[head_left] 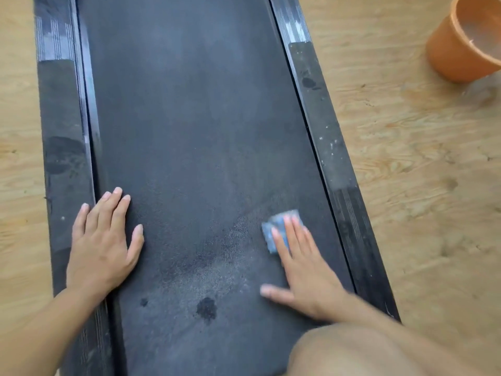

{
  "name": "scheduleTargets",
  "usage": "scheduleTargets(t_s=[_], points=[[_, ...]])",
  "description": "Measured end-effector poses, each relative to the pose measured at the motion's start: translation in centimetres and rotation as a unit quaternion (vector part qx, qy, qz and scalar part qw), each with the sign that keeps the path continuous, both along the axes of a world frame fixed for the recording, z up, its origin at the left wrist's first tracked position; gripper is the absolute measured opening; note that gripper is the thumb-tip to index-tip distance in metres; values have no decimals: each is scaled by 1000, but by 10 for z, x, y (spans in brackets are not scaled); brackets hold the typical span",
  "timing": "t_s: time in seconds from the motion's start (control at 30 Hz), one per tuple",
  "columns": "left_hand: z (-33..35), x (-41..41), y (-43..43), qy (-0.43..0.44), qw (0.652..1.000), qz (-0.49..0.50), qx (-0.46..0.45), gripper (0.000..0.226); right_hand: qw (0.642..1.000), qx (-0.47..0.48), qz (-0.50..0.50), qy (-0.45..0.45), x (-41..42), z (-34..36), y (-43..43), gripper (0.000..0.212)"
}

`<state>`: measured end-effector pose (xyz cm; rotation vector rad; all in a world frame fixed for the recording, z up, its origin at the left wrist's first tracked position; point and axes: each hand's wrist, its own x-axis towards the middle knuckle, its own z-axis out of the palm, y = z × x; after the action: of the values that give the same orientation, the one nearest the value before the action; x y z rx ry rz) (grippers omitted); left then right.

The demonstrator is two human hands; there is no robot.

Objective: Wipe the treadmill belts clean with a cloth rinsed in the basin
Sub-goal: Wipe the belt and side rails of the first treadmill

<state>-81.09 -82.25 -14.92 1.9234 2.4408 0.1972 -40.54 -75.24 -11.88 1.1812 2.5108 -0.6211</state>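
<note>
The dark treadmill belt (189, 131) runs up the middle of the view, dusty grey with wet dark spots near me. My right hand (301, 264) lies flat on the belt's right side, straight fingers pressing a small folded blue cloth (273, 229) against it; only the cloth's far and left edges show past the fingertips. My left hand (103, 240) rests flat with spread fingers at the belt's left edge, partly on the side rail. An orange basin (461, 44) holding water stands on the floor at the upper right.
Black side rails (333, 147) flank the belt, the left rail (63, 131) bearing a dark wet patch. Light wooden floor (420, 185) surrounds the treadmill. My bare knee (352, 351) sits at the bottom right, over the belt's near end.
</note>
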Motion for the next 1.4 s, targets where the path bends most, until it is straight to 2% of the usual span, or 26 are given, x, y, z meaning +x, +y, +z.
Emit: scheduleTargets(t_s=[0.07, 0.17, 0.3, 0.4, 0.5, 0.63, 0.8, 0.93, 1.0, 1.13, 1.23, 1.3, 1.4], points=[[2, 2, -2, 0, 1000, 2, -4, 70, 998, -14, 25, -48, 21, -5, -58, 122], [4, 2, -1, -6, 1000, 2, 13, 69, 998, -16, 18, -60, 19, -10, -73, 120], [1, 0, -1, -7, 1000, -2, 22, 67, 999, 41, 3, -21, -8, -5, -34, 117], [0, -1, -3, -6, 1000, -1, 19, 66, 999, 32, -16, -14, -65, -7, 18, 121], [-2, -3, -2, -9, 1000, -8, 25, 65, 999, 12, 34, -20, -103, -5, 48, 125], [-1, -6, -7, -30, 999, -8, 31, 65, 992, -2, 106, -63, -107, 7, 40, 123], [5, -14, -16, -111, 993, -27, 25, 61, 992, -28, 118, 21, -167, 4, -63, 108], [0, -16, -89, -101, 992, -26, 74, 55, 997, -24, 40, 56, -225, 1, -163, 98], [-7, -14, -121, -104, 991, -21, 83, 56, 998, -10, 30, 55, -223, -3, -206, 97], [-17, -21, -128, -112, 990, -18, 88, 56, 995, 34, 82, 37, -198, -15, -256, 101], [-20, -21, -127, -133, 985, -16, 107, 55, 994, 51, 87, 44, -204, -17, -230, 100], [-20, -21, -125, -149, 982, -15, 118, 55, 995, 75, 49, 51, -224, -15, -191, 101], [-19, -24, -124, -175, 978, -13, 114, 60, 997, 78, 12, 0, -258, -13, -133, 114]])
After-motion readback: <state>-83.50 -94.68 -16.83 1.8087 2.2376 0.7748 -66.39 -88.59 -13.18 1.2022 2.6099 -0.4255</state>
